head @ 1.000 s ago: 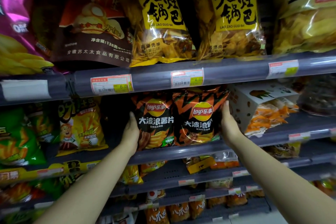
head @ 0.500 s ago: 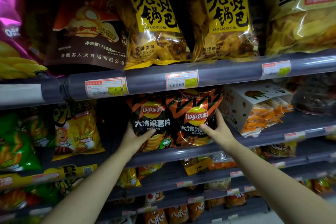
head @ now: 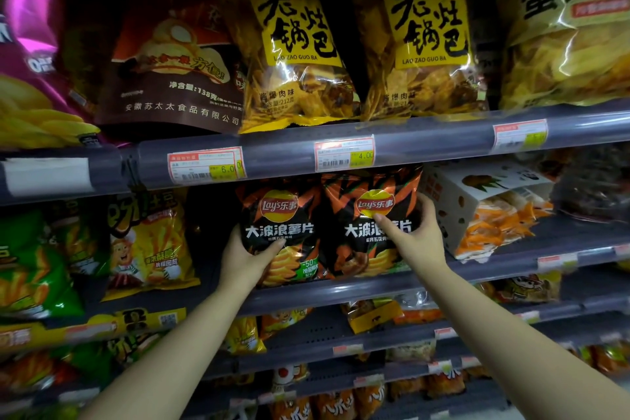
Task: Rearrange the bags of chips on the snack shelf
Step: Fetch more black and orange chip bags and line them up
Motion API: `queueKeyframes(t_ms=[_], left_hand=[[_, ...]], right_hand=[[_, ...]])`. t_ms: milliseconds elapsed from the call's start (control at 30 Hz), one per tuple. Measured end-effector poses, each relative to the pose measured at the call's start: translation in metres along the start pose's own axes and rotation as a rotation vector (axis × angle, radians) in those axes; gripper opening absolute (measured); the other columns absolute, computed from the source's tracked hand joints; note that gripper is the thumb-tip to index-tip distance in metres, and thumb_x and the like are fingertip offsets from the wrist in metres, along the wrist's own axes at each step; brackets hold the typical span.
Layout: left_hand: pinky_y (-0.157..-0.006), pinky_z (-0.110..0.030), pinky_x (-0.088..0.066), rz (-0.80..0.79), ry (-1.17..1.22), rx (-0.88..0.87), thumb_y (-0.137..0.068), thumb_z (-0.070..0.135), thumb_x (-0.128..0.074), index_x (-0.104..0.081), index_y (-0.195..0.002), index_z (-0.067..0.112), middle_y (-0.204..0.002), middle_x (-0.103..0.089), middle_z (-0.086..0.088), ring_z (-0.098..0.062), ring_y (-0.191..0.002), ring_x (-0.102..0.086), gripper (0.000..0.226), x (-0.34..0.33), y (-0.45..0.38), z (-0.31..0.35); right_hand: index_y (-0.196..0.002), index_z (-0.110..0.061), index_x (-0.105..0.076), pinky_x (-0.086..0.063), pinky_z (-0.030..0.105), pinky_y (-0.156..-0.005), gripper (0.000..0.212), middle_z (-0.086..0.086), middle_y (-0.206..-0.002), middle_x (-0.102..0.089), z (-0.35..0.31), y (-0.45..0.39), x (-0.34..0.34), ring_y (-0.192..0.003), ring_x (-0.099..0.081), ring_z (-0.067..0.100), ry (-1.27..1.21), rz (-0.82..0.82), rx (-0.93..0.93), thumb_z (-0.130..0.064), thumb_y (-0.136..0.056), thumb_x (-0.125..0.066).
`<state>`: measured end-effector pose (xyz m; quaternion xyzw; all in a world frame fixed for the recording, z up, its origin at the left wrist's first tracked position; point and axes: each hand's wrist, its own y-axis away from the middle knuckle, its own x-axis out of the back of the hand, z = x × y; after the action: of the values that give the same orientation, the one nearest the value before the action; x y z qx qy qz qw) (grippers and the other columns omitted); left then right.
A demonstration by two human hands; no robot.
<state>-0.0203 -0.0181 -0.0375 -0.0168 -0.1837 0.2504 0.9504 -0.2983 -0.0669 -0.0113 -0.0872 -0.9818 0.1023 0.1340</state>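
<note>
Two black-and-orange Lay's bags stand upright side by side on the middle shelf (head: 341, 293), their long axes vertical, directly under the price tag reading 4.00 (head: 344, 155), which serves here as the landmark. The left Lay's bag (head: 283, 218) sits just below and left of that tag; the right Lay's bag (head: 368, 211) sits straight below it, and the two touch along their inner edges. The left hand (head: 245, 259) grips the lower left corner of the left bag, thumb across the front, fingers wrapped behind. The right hand (head: 414, 239) clasps the right bag from its right side, fingers (head: 385, 223) pressed on the front just under the logo. Each hand is nearest its own bag, so either bag could be slid or lifted without crossing arms; any shift would probably run sideways along the shelf. Both bags read "Lay's乐事" and "大波浪薯片". Above the tag, two clear bags with yellow labels (head: 293, 54) read "LAO ZAO GUO BA"; another tag to the left reads 6.0. To the right of the tag lies a tilted white carton (head: 477, 201).
</note>
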Motion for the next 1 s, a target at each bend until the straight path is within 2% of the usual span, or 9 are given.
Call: queueKeyframes(t_ms=[333, 400, 467, 567, 667, 733, 800, 933, 1000], left_hand=[[-0.091, -0.029, -0.040, 0.043, 0.014, -0.034, -0.069, 0.034, -0.080, -0.043, -0.131, 0.023, -0.123, -0.057, 0.000, -0.018, -0.115, -0.052, 0.073, 0.004, 0.008, -0.004], [-0.084, -0.020, -0.041, 0.040, 0.040, -0.032, -0.071, 0.029, -0.078, -0.040, -0.133, 0.021, -0.125, -0.056, 0.000, -0.015, -0.114, -0.051, 0.073, 0.000, 0.009, -0.002], [-0.078, -0.011, -0.038, 0.023, 0.049, -0.036, -0.074, 0.024, -0.076, -0.032, -0.139, 0.018, -0.133, -0.050, -0.004, -0.014, -0.118, -0.048, 0.078, -0.005, 0.011, 0.001], [-0.099, -0.021, -0.032, 0.088, 0.037, -0.084, -0.072, 0.023, -0.078, -0.010, -0.147, 0.019, -0.151, -0.026, -0.010, -0.021, -0.136, -0.031, 0.101, -0.009, 0.016, 0.003], [-0.109, -0.030, -0.021, 0.117, -0.037, -0.219, -0.066, 0.027, -0.081, 0.002, -0.147, 0.024, -0.156, -0.005, -0.006, -0.016, -0.141, -0.013, 0.116, -0.008, 0.030, -0.002], [-0.112, -0.034, -0.020, 0.030, -0.154, -0.311, -0.064, 0.029, -0.082, 0.006, -0.146, 0.030, -0.156, 0.000, -0.005, -0.014, -0.142, -0.006, 0.120, -0.010, 0.036, -0.009], [-0.113, -0.034, -0.018, -0.010, -0.218, -0.365, -0.065, 0.028, -0.082, 0.009, -0.144, 0.035, -0.157, 0.002, -0.004, -0.011, -0.142, -0.002, 0.120, -0.013, 0.035, -0.010], [-0.111, -0.030, -0.016, 0.038, -0.180, -0.335, -0.065, 0.024, -0.083, 0.003, -0.145, 0.031, -0.157, -0.003, -0.006, -0.007, -0.139, -0.004, 0.117, -0.023, 0.028, 0.001], [-0.111, -0.031, -0.017, 0.032, -0.199, -0.332, -0.067, 0.028, -0.081, 0.004, -0.143, 0.034, -0.157, -0.003, -0.007, -0.008, -0.140, -0.004, 0.115, -0.027, 0.026, -0.002]], right_hand=[[-0.137, -0.024, -0.036, -0.036, 0.029, -0.096, 0.078, -0.003, -0.130, -0.051, -0.003, 0.006, 0.001, -0.120, -0.044, 0.013, 0.021, 0.116, 0.036, -0.041, -0.074, -0.077], [-0.139, -0.022, -0.034, -0.034, 0.029, -0.098, 0.081, 0.001, -0.137, -0.049, -0.004, 0.003, -0.002, -0.120, -0.040, 0.010, 0.035, 0.104, 0.037, -0.041, -0.074, -0.077], [-0.142, -0.020, -0.031, -0.033, 0.033, -0.103, 0.086, 0.005, -0.145, -0.042, -0.004, 0.002, -0.009, -0.130, -0.038, 0.016, 0.084, 0.054, 0.046, -0.044, -0.073, -0.076], [-0.146, -0.017, -0.026, -0.030, 0.038, -0.108, 0.093, 0.009, -0.149, -0.034, -0.001, 0.002, -0.014, -0.138, -0.031, 0.024, 0.106, 0.028, 0.036, -0.048, -0.073, -0.074], [-0.149, -0.023, -0.016, -0.025, 0.036, -0.114, 0.104, 0.003, -0.154, -0.023, 0.000, 0.013, -0.009, -0.142, -0.023, 0.018, 0.077, 0.049, 0.071, -0.049, -0.069, -0.077], [-0.150, -0.026, -0.013, -0.024, 0.036, -0.115, 0.106, 0.000, -0.155, -0.023, 0.006, 0.023, -0.009, -0.142, -0.023, 0.015, 0.102, -0.019, 0.124, -0.044, -0.069, -0.079], [-0.149, -0.024, -0.015, -0.028, 0.042, -0.116, 0.105, 0.000, -0.154, -0.027, 0.011, 0.025, -0.012, -0.142, -0.026, 0.017, 0.149, -0.040, 0.146, -0.041, -0.069, -0.080], [-0.149, -0.021, -0.018, -0.031, 0.035, -0.111, 0.103, 0.002, -0.153, -0.032, 0.007, 0.014, -0.022, -0.141, -0.030, 0.019, 0.186, 0.006, 0.130, -0.038, -0.069, -0.081], [-0.150, -0.024, -0.016, -0.036, 0.038, -0.107, 0.103, 0.004, -0.153, -0.030, 0.009, 0.012, -0.027, -0.141, -0.029, 0.022, 0.234, -0.027, 0.116, -0.040, -0.070, -0.080]])
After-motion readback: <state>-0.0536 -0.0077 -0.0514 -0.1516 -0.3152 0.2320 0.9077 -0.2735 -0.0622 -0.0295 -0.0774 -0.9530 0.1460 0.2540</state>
